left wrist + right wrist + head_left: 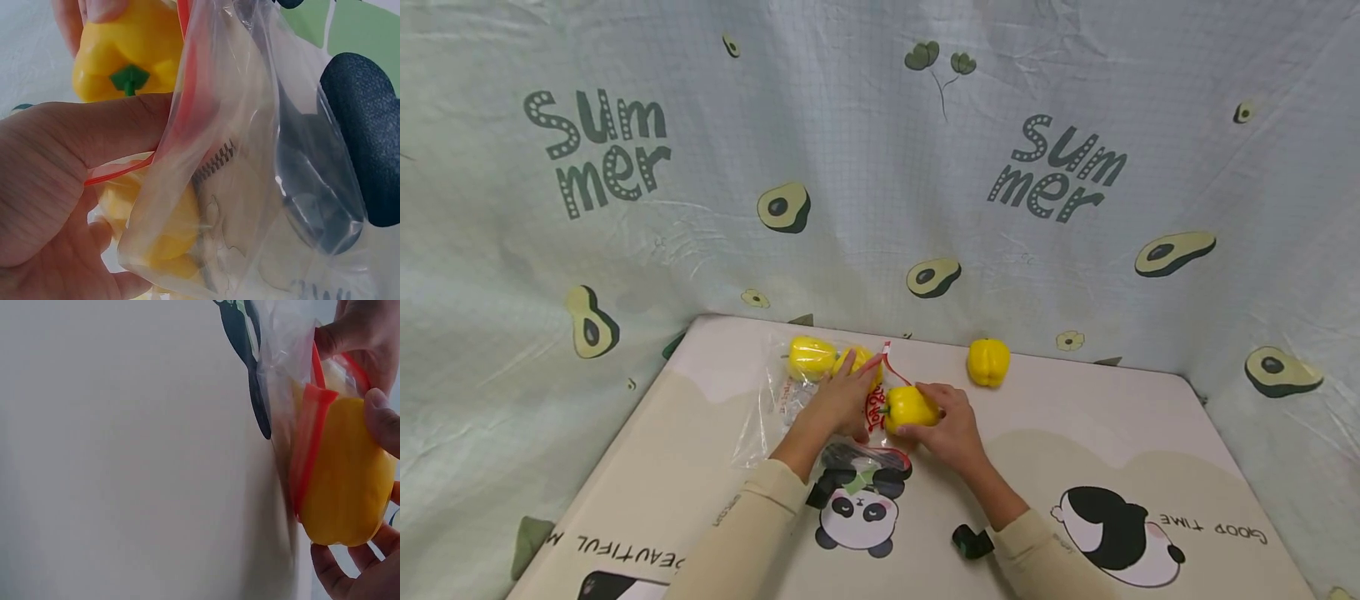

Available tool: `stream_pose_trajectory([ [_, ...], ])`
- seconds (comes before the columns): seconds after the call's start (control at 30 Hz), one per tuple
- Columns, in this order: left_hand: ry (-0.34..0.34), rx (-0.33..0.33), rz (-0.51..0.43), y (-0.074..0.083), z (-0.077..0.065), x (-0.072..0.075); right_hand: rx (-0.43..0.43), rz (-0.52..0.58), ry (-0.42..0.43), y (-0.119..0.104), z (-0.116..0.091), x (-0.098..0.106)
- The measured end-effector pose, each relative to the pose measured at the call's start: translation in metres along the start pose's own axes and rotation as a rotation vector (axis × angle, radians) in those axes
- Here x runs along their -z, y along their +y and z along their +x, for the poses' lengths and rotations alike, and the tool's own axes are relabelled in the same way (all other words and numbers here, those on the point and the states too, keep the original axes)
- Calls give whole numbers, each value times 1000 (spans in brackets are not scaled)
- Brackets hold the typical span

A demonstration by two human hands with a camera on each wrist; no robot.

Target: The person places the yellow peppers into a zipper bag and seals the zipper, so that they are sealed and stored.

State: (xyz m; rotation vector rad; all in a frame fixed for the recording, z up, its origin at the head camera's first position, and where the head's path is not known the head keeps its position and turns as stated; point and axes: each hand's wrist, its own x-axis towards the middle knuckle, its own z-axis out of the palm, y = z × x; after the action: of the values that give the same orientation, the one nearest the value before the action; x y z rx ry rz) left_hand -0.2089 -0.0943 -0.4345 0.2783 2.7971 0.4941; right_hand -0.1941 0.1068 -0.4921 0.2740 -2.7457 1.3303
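A clear zip bag (758,442) with a red-edged mouth and red print lies on the table. Two yellow bell peppers (809,358) are inside it. My left hand (842,404) holds the bag at its mouth; the left wrist view shows its thumb (125,128) reaching in behind the red rim. My right hand (953,425) grips another yellow bell pepper (910,408) between thumb and fingers, its green stem (130,79) toward the bag. In the right wrist view the red rim (312,444) lies against this pepper's side.
One more yellow bell pepper (988,362) stands at the back of the table, right of the bag. The table cover (700,450) bears printed pandas and lettering. Behind it hangs a pale curtain (850,150) with avocado prints. Black straps or devices (972,542) sit near both wrists.
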Motion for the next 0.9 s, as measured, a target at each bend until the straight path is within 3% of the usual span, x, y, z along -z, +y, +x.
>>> stream_pose_trajectory([
  [0.53, 18, -17, -13, 0, 0, 0, 47, -110, 8, -11, 4, -16],
  [0.73, 18, -26, -13, 1, -1, -1, 54, -134, -101, -10, 3, -14],
  [0.9, 22, -29, 6, 1, -1, -1, 68, -16, -190, -8, 3, -11],
])
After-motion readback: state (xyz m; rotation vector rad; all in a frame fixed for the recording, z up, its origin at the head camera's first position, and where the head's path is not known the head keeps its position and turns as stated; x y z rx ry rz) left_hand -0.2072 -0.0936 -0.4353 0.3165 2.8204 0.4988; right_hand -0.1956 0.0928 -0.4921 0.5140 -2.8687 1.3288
